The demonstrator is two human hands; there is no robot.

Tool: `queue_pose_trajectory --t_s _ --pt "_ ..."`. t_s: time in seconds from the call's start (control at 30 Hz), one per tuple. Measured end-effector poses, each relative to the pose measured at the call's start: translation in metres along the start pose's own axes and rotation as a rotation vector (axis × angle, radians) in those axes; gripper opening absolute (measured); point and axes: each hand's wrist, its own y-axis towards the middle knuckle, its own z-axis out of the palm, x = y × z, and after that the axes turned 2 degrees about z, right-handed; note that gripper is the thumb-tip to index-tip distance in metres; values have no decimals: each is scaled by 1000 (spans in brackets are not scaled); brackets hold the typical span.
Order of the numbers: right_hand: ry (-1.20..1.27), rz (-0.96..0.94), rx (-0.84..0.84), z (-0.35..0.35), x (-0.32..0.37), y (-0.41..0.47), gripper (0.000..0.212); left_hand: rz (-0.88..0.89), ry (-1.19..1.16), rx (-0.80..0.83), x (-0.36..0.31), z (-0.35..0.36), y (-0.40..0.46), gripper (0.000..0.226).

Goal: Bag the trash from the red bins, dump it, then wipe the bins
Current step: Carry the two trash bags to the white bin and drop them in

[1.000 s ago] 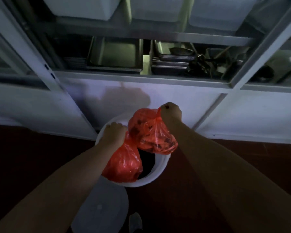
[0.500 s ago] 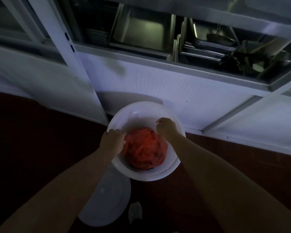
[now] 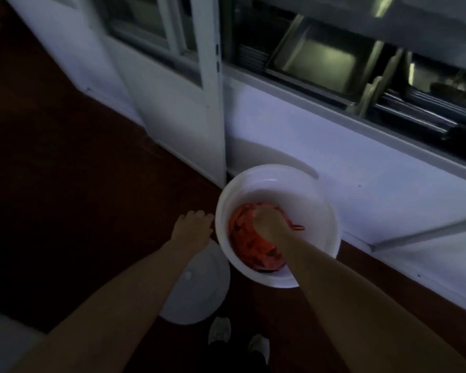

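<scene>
Crumpled red plastic trash bags [image 3: 249,244] sit inside round white plastic bucket [image 3: 324,211], on dark red floor [image 3: 65,197] just beside white cabinet base [image 3: 334,146]. Right hand [image 3: 267,220] is down in the bucket on top of the bags; fingers hidden under it, can't tell if grasping. Left hand [image 3: 193,227] hangs outside bucket's left rim, fingers released & relaxed, holding nothing. Round white lid [image 3: 202,289] lies flat on floor w/ left forearm over it. Steel trays [image 3: 320,60] on shelf above.

White bucket [image 3: 277,278], lid [image 3: 199,297] on floor [image 3: 73,211]
</scene>
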Motion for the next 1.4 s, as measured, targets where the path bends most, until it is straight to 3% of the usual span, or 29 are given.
queue_pose_trajectory --t_s 0.3,0.63,0.8,0.97,1.23,1.4 --pt "-112 -119 91 114 63 2 24 -170 -74 38 88 71 -64 43" --pt "-67 24 203 296 88 56 41 -147 -127 85 220 201 -63 48" --pt "-3 115 204 400 61 101 47 -109 -174 84 267 295 -28 50" --pt "-21 87 200 509 10 164 34 -82 -190 51 292 409 27 53" --pt "-114 96 223 662 -81 274 51 -45 -145 16 307 591 106 53" --pt "-266 117 281 724 -120 323 57 -29 -154 3 310 669 136 53"
